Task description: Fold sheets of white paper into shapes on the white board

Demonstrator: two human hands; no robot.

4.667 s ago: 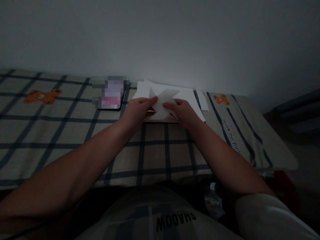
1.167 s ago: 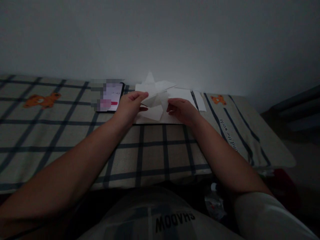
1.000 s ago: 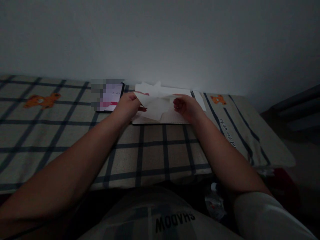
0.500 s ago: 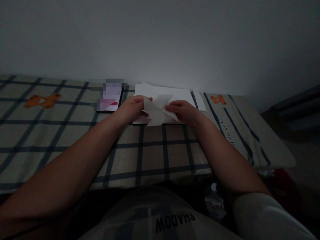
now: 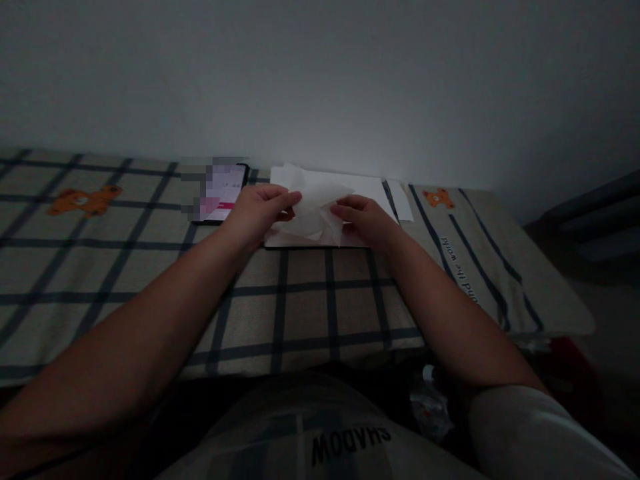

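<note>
In dim light against a bare wall, I held a half-folded sheet of white paper [image 5: 316,215] between both hands, lifted just clear of the bed. My left hand [image 5: 260,212] was closed on its left edge, thumb and fingers pinching a flap near the top; my right hand [image 5: 364,219] was closed on the right edge, fingertips curled over the paper so the two grips kept the creased layers from springing open. The paper sat between my hands, crumpled into overlapping points, and how many folds it carried was too dark to tell.

Directly beneath it lay a stack of loose white sheets [image 5: 365,187] on a dark-edged board, serving as a firm surface on the soft bedding, with a narrow paper strip [image 5: 401,199] just beside the stack on the right. A phone [image 5: 223,193] with its screen lit rested just to the left of my left hand, propped close enough to be read while I worked. Everything lay on a checked bedspread [image 5: 150,267] printed with small orange bears [image 5: 85,199], one near the far left and another near the right edge. My forearms reached out over the cloth.
</note>
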